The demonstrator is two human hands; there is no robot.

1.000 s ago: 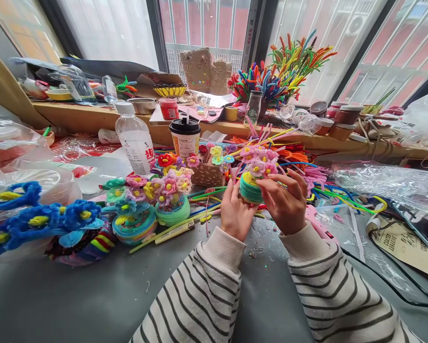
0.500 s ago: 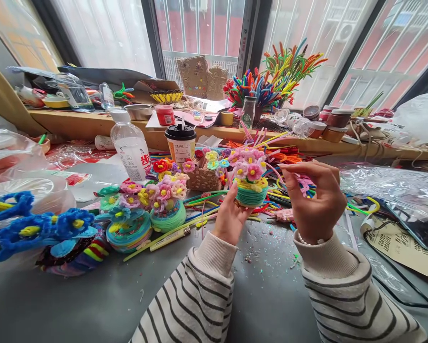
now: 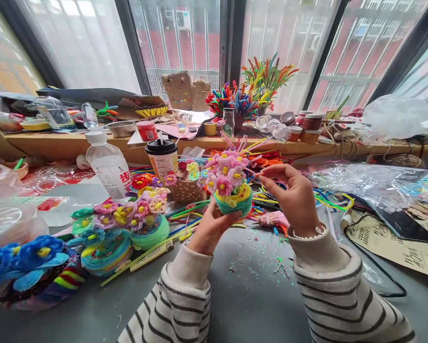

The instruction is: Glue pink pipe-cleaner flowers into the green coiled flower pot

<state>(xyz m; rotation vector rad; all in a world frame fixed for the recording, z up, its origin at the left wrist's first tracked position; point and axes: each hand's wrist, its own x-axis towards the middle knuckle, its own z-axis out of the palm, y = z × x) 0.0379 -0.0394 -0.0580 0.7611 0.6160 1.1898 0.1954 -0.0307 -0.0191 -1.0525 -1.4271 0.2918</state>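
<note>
Leaving the flowerpot [image 3: 232,206] to the left hand [image 3: 209,230], the right hand [image 3: 295,200] has withdrawn.

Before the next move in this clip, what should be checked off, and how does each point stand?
1. Flower pot supported: ok, the left hand grips its base.
2. Pot roughly upright: ok.
3. Right hand empty: cannot tell, its fingertips are too small to read.
4. Tabletop free of loose bits: not ok, they lie scattered below the hands.
5. Bottle capped: ok.
</note>
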